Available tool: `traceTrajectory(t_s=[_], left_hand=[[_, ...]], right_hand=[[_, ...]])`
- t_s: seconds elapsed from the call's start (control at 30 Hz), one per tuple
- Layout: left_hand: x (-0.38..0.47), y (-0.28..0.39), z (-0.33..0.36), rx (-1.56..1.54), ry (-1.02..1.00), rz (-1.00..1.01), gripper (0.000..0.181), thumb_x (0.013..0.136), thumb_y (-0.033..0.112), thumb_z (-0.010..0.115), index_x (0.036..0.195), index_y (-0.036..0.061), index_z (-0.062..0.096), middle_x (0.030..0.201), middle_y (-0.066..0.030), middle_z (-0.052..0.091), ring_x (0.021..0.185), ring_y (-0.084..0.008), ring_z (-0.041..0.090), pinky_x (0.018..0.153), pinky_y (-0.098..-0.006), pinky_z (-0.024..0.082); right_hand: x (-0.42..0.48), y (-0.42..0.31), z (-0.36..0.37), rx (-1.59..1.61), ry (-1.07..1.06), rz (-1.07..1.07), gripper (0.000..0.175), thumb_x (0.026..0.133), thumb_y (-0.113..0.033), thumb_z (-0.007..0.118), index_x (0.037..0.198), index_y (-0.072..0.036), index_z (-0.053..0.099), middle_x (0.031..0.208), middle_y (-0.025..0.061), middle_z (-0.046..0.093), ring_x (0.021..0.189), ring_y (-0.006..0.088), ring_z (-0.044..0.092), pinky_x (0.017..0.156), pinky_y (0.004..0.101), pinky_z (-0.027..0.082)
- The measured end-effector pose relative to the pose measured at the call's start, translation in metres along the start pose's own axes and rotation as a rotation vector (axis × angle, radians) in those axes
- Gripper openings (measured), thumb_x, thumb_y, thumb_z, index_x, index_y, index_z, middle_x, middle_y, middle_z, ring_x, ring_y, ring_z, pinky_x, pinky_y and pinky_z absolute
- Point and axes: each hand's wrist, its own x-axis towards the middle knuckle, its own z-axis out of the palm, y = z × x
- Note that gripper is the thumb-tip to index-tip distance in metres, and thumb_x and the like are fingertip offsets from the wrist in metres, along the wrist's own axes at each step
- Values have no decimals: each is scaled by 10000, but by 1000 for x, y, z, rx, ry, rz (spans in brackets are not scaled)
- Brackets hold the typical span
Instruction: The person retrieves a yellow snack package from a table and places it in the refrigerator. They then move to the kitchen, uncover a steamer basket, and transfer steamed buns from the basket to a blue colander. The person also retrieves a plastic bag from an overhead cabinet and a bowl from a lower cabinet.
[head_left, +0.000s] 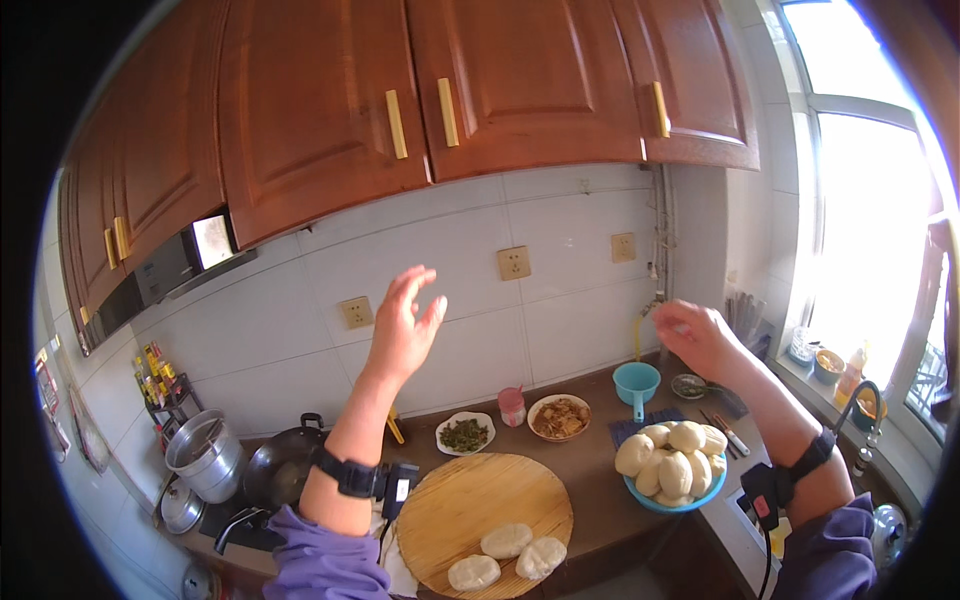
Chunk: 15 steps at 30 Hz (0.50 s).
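Both my hands are raised above the counter, holding nothing. My left hand has its fingers apart, in front of the tiled wall and above a round wooden board. Three pale floury dough pieces lie at the board's near part. On the right, my right hand has its fingers bent and partly hidden, above a blue basin heaped with pale buns or dough pieces. Behind the board stand a white plate of chopped greens, a pink-lidded jar and a bowl of cooked food.
A black wok and an aluminium pot stand at the left. A turquoise ladle, a small glass bowl and a knife lie at the right, near the faucet. Wooden cabinets hang above.
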Motion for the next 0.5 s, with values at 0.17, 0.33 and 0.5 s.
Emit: traceTrajectory(t_s=[0.17, 0.33, 0.5], left_hand=[[66, -11, -20, 37, 171, -38, 354, 850, 174, 584, 1156, 19, 499, 1223, -146, 496, 1093, -265, 511, 867, -360, 449], [103, -15, -35, 150, 241, -82, 436, 863, 270, 565, 1192, 0, 471, 1221, -155, 506, 1143, -283, 474, 940, -380, 397], [148, -16, -30, 350, 207, -207, 546, 834, 383, 585, 1228, 29, 453, 1194, -149, 538, 1119, -260, 500, 887, -351, 436]], right_hand=[[106, -52, 31, -42, -14, -198, 218, 824, -166, 566, 970, -7, 593, 907, 146, 624, 832, 261, 604, 743, 340, 478], [188, -77, 68, -18, 175, -410, 207, 825, -178, 553, 956, -24, 595, 969, 116, 611, 993, 290, 528, 841, 388, 425], [247, -83, 75, -123, 252, -378, 190, 832, -212, 551, 912, -47, 600, 986, 77, 599, 1017, 265, 491, 854, 401, 388]])
